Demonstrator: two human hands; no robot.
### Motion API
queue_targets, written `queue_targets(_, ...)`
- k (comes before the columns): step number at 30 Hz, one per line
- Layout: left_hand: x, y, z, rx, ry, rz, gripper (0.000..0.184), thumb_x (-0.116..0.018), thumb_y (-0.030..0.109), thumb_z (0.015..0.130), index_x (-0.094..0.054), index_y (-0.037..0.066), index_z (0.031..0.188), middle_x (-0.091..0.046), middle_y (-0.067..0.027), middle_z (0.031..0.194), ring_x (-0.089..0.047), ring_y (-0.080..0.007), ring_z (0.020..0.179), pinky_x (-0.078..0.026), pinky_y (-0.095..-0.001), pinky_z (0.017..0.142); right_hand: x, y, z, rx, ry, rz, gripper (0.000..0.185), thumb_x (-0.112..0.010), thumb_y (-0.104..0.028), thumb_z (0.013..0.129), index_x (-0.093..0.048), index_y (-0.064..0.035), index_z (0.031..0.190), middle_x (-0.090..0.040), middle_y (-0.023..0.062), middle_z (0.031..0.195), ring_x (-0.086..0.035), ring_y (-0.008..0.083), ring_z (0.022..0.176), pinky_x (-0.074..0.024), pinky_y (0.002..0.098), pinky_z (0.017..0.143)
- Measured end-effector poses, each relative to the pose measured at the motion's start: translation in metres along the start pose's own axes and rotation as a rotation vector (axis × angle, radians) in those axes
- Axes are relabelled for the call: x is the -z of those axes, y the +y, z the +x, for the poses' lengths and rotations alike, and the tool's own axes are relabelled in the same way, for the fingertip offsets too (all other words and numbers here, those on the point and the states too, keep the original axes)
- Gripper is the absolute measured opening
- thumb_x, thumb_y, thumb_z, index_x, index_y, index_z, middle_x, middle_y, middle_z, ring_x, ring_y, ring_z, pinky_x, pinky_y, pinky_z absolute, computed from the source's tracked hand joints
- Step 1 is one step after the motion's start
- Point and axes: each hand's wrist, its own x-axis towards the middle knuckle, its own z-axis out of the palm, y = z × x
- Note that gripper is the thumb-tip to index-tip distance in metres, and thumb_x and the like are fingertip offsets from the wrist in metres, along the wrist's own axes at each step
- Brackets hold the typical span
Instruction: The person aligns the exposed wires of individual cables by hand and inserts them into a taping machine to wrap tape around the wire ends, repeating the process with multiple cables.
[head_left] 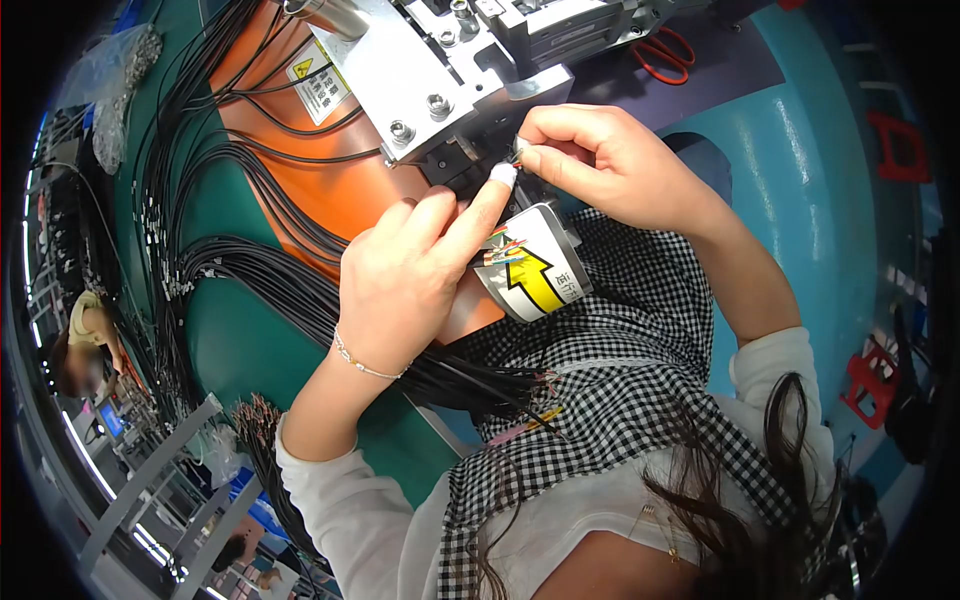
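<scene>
Thin coloured wires show between my two hands, just in front of the machine's metal head. My right hand pinches them between thumb and index finger. My left hand has its index fingertip, in a white finger cover, against the same wires; its other fingers are curled and its thumb is hidden. Below the left index finger, more coloured wire ends stick out in front of a white curved piece with a yellow arrow. The machine head has a bright plate with bolts.
Bundles of black cables run across the orange machine base and green table, reaching my lap. Red-handled scissors lie at the back right. Red stools stand on the floor at right. Another person is at far left.
</scene>
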Motion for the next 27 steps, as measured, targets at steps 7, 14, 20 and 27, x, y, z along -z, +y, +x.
queue_targets(7, 0.0, 0.005, 0.001, -0.023, -0.018, 0.107, 0.058, -0.063, 0.004, 0.07, -0.061, 0.022, 0.125, -0.046, -0.0004, 0.075, -0.051, -0.0153, 0.062, -0.046, -0.0292, 0.051, -0.011, 0.006, 0.003, -0.205, 0.026, 0.387, 0.017, -0.056, -0.017, 0.096, -0.058, -0.0017, 0.088, -0.045, -0.0083, 0.071, -0.037, 0.0001, 0.063, -0.0318, 0.0204, 0.054)
queue_targets(14, 0.003, 0.004, 0.003, -0.014, -0.03, 0.083, 0.059, -0.062, 0.003, 0.07, -0.061, 0.021, 0.126, -0.046, -0.0004, 0.076, -0.051, -0.0155, 0.063, -0.046, -0.0294, 0.051, -0.01, 0.005, 0.002, -0.208, 0.02, 0.426, 0.016, -0.057, -0.016, 0.095, -0.059, -0.0018, 0.088, -0.043, -0.0097, 0.068, -0.035, -0.0005, 0.061, -0.0299, 0.0186, 0.053)
queue_targets(20, -0.005, -0.001, 0.001, -0.053, 0.032, 0.089, 0.056, -0.064, 0.013, 0.069, -0.06, 0.021, 0.125, -0.05, 0.0018, 0.082, -0.05, -0.0134, 0.064, -0.045, -0.0248, 0.049, -0.01, -0.004, -0.005, -0.236, 0.089, 0.374, 0.015, -0.059, -0.015, 0.094, -0.06, -0.0013, 0.086, -0.041, -0.0104, 0.064, -0.033, -0.0012, 0.059, -0.0282, 0.0184, 0.052)
queue_targets(27, -0.005, -0.005, 0.001, -0.06, 0.062, 0.028, 0.05, -0.064, 0.012, 0.07, -0.062, 0.018, 0.119, -0.053, 0.0012, 0.083, -0.052, -0.0133, 0.066, -0.046, -0.0255, 0.05, -0.014, -0.018, -0.006, -0.214, 0.252, 0.093, 0.013, -0.063, -0.013, 0.091, -0.062, -0.0018, 0.085, -0.038, -0.0107, 0.062, -0.032, -0.0017, 0.058, -0.0268, 0.0185, 0.051)
